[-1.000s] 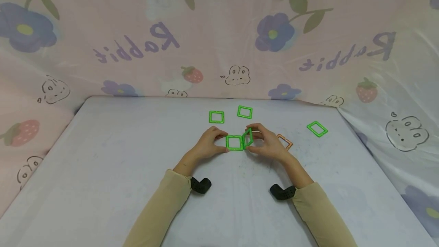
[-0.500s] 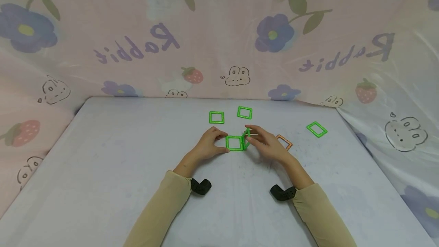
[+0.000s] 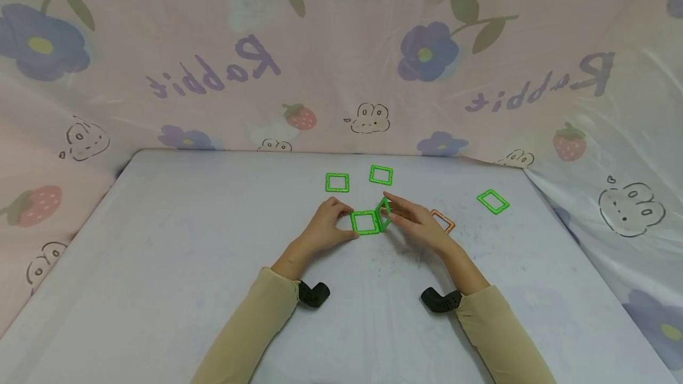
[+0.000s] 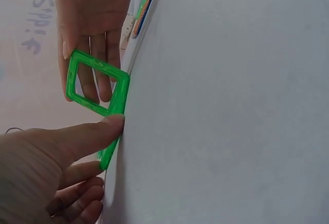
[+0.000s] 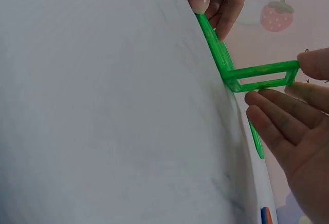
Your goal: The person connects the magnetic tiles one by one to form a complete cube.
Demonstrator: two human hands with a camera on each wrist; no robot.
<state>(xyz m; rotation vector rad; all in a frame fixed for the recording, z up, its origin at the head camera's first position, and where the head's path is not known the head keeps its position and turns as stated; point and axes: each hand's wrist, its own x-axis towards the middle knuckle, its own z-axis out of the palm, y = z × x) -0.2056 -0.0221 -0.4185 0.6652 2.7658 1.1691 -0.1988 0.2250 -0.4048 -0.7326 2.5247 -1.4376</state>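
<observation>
Two green square magnetic tiles with hollow centres meet along one edge at the middle of the table. One tile [image 3: 365, 232] lies flat; its mate [image 5: 262, 70] stands up from the right edge at an angle. My left hand [image 3: 322, 227] pinches the flat tile, thumb at the near edge and fingers at the far edge. With thumb and index finger, my right hand [image 3: 418, 223] holds the raised tile by its outer edge, as the right wrist view shows. The other right fingers extend behind it, seen through the opening in the left wrist view.
Loose green squares lie behind the hands: one at left [image 3: 337, 190], another at centre [image 3: 381, 182]. A third green square [image 3: 500, 195] is farther right. An orange tile [image 3: 444, 217] lies partly hidden behind the right hand. Printed fabric [image 3: 331, 76] hangs beyond the white table [image 3: 160, 253].
The right thumb has moved up from the near lower corner of the raised tile to its outer edge. That tile's tilt has shifted slightly. The left hand keeps its grip.
</observation>
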